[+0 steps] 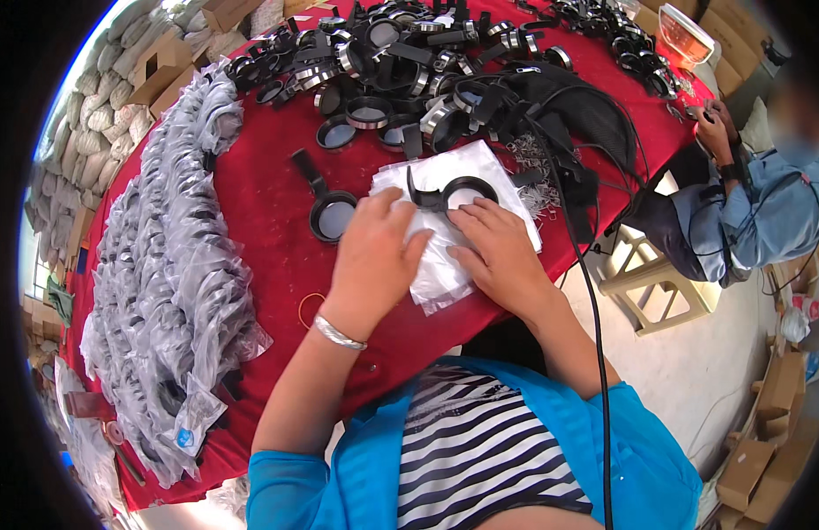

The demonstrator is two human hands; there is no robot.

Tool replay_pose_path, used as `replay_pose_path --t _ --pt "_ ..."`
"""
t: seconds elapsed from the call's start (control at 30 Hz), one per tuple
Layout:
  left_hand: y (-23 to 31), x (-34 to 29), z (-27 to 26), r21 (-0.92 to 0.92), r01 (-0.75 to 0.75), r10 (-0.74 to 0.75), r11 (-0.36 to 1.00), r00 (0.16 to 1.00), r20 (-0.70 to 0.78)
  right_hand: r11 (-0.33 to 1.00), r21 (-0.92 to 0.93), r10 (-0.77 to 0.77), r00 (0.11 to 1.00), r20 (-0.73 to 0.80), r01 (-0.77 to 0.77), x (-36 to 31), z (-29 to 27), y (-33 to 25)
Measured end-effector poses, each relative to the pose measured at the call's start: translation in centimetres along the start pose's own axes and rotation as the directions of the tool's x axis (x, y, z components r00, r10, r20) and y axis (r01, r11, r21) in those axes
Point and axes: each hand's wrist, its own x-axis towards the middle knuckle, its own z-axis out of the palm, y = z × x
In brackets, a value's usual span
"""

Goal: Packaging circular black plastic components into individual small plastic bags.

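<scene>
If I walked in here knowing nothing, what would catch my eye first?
Probably the red table, heaped at its far end with black round magnifiers, and the long pile of bagged ones down its left side. At the near edge, the left hand and right hand press on clear bags around one magnifier.

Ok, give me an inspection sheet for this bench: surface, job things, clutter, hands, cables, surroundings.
Surface: red cloth over a table.
Job's things: black magnifier on clear bags; second magnifier beside them.
Clutter: heap of loose magnifiers at the far side; bagged pile along the left; rubber band.
Hands: left hand and right hand both flat on the bags, no closed grip.
Cables: black cable hangs off the table edge.
Surroundings: co-worker on the right, stool, cardboard boxes, sacks.
</scene>
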Motion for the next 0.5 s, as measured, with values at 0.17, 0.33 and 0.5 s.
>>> replay_pose_path --t 0.17,0.33,0.5 --pt "-0.8 -0.6 1.9 0.037 0.066 -0.072 0.997 0.978 0.197 0.998 0.055 0.022 0.995 0.093 -0.027 2.3 0.1 0.4" --pt "-2.0 -1.1 3.8 0.104 0.035 -0.050 0.994 0.988 0.144 0.995 -0.040 0.098 0.975 0.200 -0.092 4.3 -0.4 0.0" --pt "-1.8 -1.1 4.1 0.144 0.059 -0.082 0.988 0.984 0.156 0.990 0.052 0.136 0.988 -0.067 -0.133 7.4 0.3 0.0"
